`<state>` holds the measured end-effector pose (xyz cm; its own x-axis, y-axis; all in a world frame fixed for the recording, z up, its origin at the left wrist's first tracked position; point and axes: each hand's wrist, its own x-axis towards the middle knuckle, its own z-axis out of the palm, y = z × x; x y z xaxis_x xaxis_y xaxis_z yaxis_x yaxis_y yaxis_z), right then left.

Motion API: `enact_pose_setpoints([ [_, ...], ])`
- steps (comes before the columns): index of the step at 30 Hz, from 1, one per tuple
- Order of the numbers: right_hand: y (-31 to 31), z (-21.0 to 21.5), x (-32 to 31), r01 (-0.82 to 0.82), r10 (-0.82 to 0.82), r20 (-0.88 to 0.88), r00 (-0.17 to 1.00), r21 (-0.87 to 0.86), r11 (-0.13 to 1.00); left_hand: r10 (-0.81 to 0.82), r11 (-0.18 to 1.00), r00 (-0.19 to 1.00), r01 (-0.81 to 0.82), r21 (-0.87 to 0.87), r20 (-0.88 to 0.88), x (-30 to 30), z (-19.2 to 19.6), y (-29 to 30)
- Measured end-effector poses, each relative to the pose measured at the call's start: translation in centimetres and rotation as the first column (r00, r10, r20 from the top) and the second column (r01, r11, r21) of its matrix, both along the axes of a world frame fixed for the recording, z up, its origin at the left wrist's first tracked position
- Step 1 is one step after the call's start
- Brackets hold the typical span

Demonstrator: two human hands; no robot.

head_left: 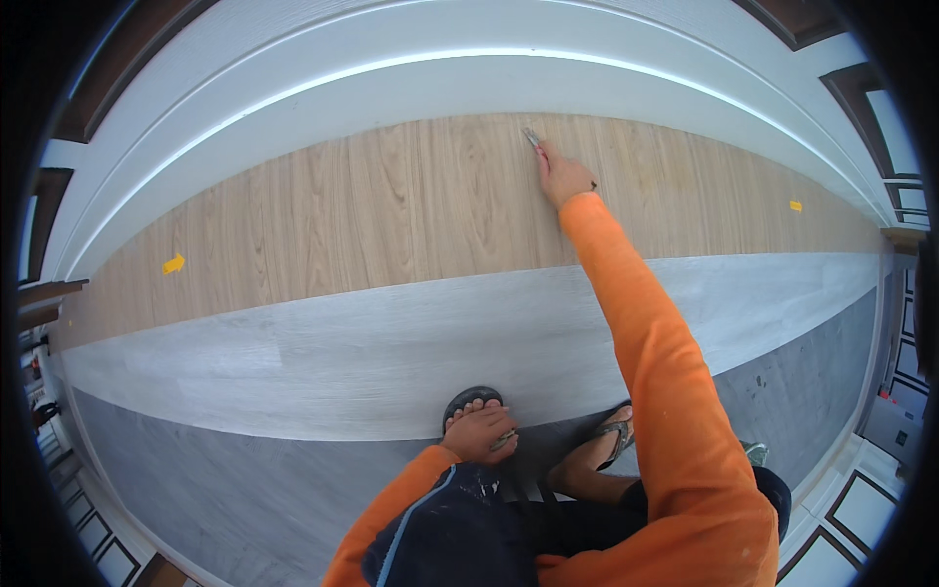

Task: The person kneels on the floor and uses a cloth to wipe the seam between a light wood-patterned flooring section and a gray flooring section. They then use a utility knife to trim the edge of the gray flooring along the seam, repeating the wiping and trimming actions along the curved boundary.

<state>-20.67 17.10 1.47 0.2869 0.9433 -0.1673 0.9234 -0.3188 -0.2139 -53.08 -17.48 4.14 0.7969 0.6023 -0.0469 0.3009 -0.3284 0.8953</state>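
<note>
My right arm reaches far forward across the floor. In my right hand [564,176], a slim utility knife [533,140] with a silver front end and a red part points at the far edge of the light brown wood-look flooring [391,210], close to the white wall base [469,83]. The fingers are closed around it. My left hand [479,433] rests low by my left foot [473,403], its fingers curled. A small greenish-brown object [504,439] shows at those fingers; its kind is unclear.
Pale grey flooring [323,357] runs between the brown strip and a dark grey strip [245,489] near me. Yellow arrow stickers [174,264] mark the brown strip at left and right. My sandalled right foot [611,440] is under my right arm. Dark-framed white panels [861,514] line the right side.
</note>
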Motion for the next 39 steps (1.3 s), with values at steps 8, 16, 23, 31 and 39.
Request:
enact_pose_setpoints([
  [8,0.3,-0.3,0.1,0.009,-0.009,-0.014,1.000,0.017,1.000,-0.002,0.997,1.000,0.002,-0.083,-0.008,-0.2,0.3,0.1],
  [16,2.6,-0.5,0.2,-0.009,0.009,0.002,1.000,0.019,1.000,0.028,0.998,0.999,-0.029,0.049,0.020,0.0,-0.2,0.0],
  [23,0.6,-0.2,0.8,0.027,-0.031,-0.022,0.999,-0.137,0.990,0.010,1.000,1.000,-0.010,0.006,-0.008,-0.2,-0.5,-0.3],
  [31,2.0,0.0,0.9,0.013,-0.013,0.026,1.000,-0.005,1.000,0.008,1.000,1.000,-0.007,-0.021,0.005,-0.3,-0.4,-0.2],
  [39,1.6,-0.8,2.0,-0.019,0.016,0.052,0.998,0.047,0.999,0.018,1.000,1.000,-0.018,0.004,0.003,-0.1,0.0,-0.1],
])
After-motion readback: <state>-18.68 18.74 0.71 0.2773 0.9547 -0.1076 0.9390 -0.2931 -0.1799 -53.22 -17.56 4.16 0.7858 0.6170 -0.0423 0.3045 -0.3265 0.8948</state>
